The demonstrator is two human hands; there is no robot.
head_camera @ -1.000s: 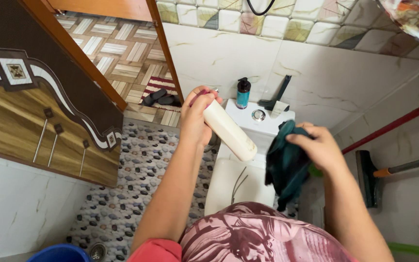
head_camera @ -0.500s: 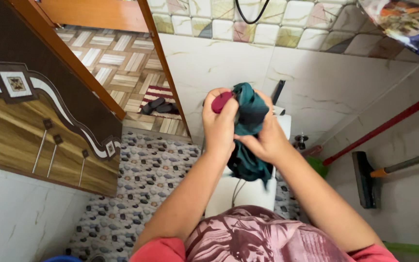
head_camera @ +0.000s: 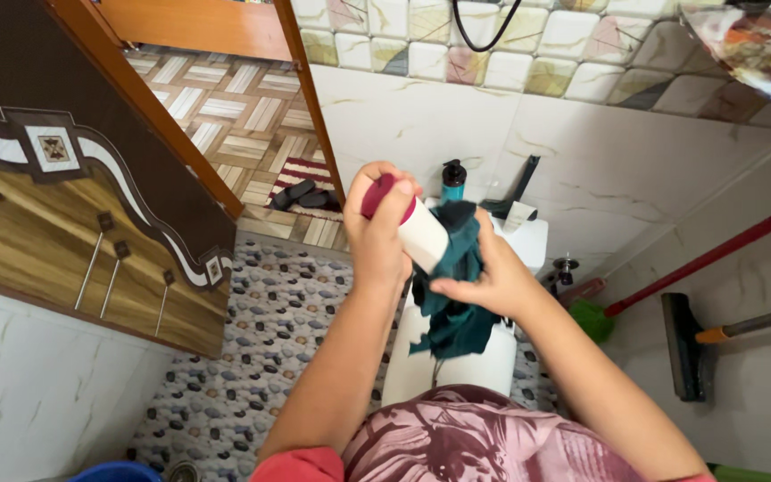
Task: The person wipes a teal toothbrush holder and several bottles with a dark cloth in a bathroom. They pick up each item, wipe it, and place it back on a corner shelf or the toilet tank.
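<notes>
The white bottle (head_camera: 419,234) with the maroon cap is back in view now, tilted in the left hand (head_camera: 378,234), grip wrapped round it. The right hand (head_camera: 493,281) pinches the teal cloth (head_camera: 452,295) against it, over the toilet cistern (head_camera: 528,239); wiping looks underway.

left hand (head_camera: 377,234) gripping bottle (head_camera: 410,223), right hand (head_camera: 490,278) holding cloth (head_camera: 453,284)

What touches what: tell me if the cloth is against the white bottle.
Touching. The head view shows the teal cloth, held by the right hand, wrapped against the lower end of the white bottle that the left hand grips.
</notes>
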